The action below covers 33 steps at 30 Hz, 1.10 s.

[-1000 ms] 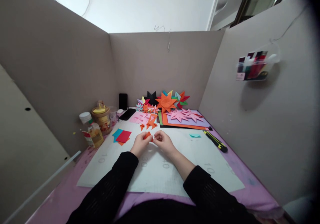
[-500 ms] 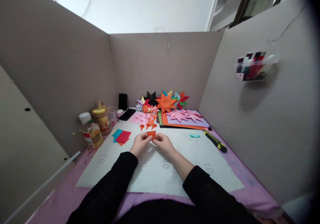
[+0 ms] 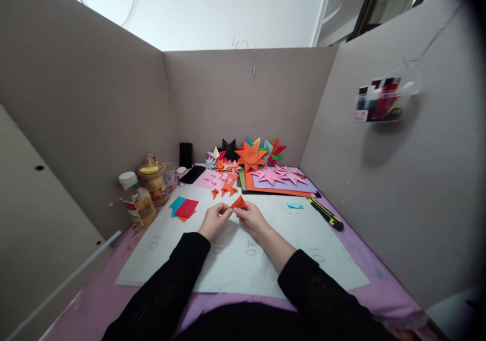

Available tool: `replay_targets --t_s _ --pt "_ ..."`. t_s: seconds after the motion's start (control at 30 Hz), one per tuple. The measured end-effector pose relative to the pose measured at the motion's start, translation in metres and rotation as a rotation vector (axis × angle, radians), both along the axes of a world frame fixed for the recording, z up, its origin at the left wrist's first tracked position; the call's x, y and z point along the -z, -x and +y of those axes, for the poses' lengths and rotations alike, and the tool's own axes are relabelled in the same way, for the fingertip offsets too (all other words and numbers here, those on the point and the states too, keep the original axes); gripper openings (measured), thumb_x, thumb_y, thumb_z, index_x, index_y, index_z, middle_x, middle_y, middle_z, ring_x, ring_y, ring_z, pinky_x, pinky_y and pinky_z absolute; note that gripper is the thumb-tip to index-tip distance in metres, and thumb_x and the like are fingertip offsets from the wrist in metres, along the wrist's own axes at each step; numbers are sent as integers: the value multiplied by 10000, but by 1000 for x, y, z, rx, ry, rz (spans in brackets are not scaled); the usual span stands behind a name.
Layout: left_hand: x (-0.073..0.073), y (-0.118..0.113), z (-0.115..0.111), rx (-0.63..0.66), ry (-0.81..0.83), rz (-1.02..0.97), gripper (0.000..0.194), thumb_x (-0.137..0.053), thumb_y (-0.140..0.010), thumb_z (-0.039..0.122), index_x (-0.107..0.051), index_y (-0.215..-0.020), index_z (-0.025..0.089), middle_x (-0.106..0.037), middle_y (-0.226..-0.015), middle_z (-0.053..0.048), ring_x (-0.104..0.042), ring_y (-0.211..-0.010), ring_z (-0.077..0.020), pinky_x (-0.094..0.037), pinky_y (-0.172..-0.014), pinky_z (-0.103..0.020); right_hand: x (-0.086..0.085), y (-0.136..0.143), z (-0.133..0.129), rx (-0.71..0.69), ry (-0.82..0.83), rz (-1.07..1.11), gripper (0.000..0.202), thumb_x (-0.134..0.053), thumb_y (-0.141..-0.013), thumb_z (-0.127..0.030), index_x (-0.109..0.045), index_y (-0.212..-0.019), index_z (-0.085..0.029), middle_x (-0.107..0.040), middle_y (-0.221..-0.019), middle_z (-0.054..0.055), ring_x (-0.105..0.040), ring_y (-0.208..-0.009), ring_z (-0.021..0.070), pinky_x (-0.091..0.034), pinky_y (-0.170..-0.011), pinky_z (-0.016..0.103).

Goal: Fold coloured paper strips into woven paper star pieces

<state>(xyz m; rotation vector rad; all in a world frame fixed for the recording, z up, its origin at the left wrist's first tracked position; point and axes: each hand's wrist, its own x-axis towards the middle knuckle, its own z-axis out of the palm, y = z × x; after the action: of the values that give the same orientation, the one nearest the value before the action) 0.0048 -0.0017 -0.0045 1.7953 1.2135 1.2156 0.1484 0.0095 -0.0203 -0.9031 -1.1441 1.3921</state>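
Observation:
A small folded piece of orange paper (image 3: 239, 202) is held up above the white mat (image 3: 231, 270), pointed at the top. My right hand (image 3: 252, 218) pinches its lower edge between thumb and fingers. Close by on the other side, my left hand (image 3: 215, 220) has its thumb and fingertips together at the paper's left corner. Just beyond my hands lie several small folded orange pieces (image 3: 229, 186). Red paper squares (image 3: 187, 209) overlap blue and orange ones to the left of my left hand.
Folded paper stars (image 3: 251, 155) stand at the back; pink stars (image 3: 270, 175) lie on coloured sheets. A yellow-black cutter (image 3: 325, 214) and a turquoise folded paper (image 3: 295, 206) are at right. A glue bottle (image 3: 143, 204), jar (image 3: 155, 181) and phone (image 3: 193, 174) are at left.
The orange paper has turned and shifted slightly right, its point now upward instead of its flat edge. My right hand has moved a little with it.

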Motion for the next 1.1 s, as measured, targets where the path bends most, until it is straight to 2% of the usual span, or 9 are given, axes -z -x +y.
replay_targets --t_s 0.13,0.4,0.53,0.73,0.8,0.9,1.1 --pt "-2 1 0 0 -9 -14 237 -564 -710 369 -609 -661 141 -611 -651 -24 -534 -634 -146 -407 -589 -238 -5 -1 -4 -4 -42 -8 255 -717 -559 -313 -610 -714 -141 -517 -556 -30 -388 -477 77 -269 -449 209" --pt "-11 4 -2 61 63 -14 228 -587 -689 352 -590 -607 139 -560 -564 10 -473 -540 -109 -372 -547 -223 -6 -3 -3 21 -20 -50 250 -745 -519 -302 -590 -605 -127 -458 -477 -56 -332 -437 59 -236 -445 214" --pt "-10 7 -2 39 20 6 236 -583 -694 359 -588 -602 141 -564 -573 7 -474 -544 -111 -367 -535 -221 -7 -6 0 28 -59 -43 226 -717 -552 -313 -604 -642 -140 -494 -514 -45 -370 -457 72 -267 -459 218" --pt "-6 10 2 18 -71 29 211 -583 -706 353 -611 -642 154 -604 -641 -22 -529 -613 -135 -375 -522 -221 -13 -13 1 5 -253 -138 152 -674 -612 -279 -594 -686 -172 -558 -622 -25 -478 -572 109 -363 -557 235" --pt "-6 10 2 46 1 -52 217 -603 -697 365 -620 -754 157 -630 -670 -32 -570 -631 -149 -391 -523 -225 -14 -13 1 31 -288 -157 144 -663 -623 -281 -583 -687 -179 -567 -646 -18 -500 -606 124 -387 -594 250" --pt "-9 9 1 135 195 -208 343 -638 -673 397 -589 -905 149 -667 -728 -61 -629 -671 -181 -414 -521 -230 -13 -13 1 46 -301 -170 151 -662 -623 -295 -569 -671 -187 -567 -664 -10 -514 -630 140 -403 -610 265" --pt "-12 10 0 215 310 -311 355 -680 -646 396 -614 -864 123 -681 -777 -94 -651 -753 -216 -445 -564 -246 -13 -13 -1 54 -383 -214 147 -666 -641 -300 -571 -670 -192 -548 -702 0 -516 -668 147 -412 -644 276"
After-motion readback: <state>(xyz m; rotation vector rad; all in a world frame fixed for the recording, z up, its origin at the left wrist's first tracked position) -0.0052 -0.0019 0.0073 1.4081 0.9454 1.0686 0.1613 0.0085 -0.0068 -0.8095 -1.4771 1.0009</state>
